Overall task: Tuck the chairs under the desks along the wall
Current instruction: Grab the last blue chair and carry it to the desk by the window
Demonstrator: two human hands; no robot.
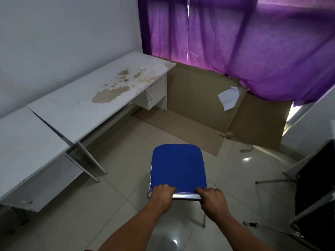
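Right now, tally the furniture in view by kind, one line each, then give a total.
White desks along the wall: 2 (stained desk, near desk)
Blue chairs: 1 (blue chair, gripped at its back rail by the left hand and right hand)
Black furniture at the right edge: 1, kind unclear
Total: 4

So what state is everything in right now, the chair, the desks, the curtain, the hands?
Blue chair: out on the floor, not tucked under a desk.
Left hand: closed on the chair's back bar.
Right hand: closed on the same bar.
Far desk: top stained and peeling, drawer shut.
Near desk: bare, no chair under it.
Purple curtain: drawn across the window.
Cardboard: flattened, leaning under the curtain.
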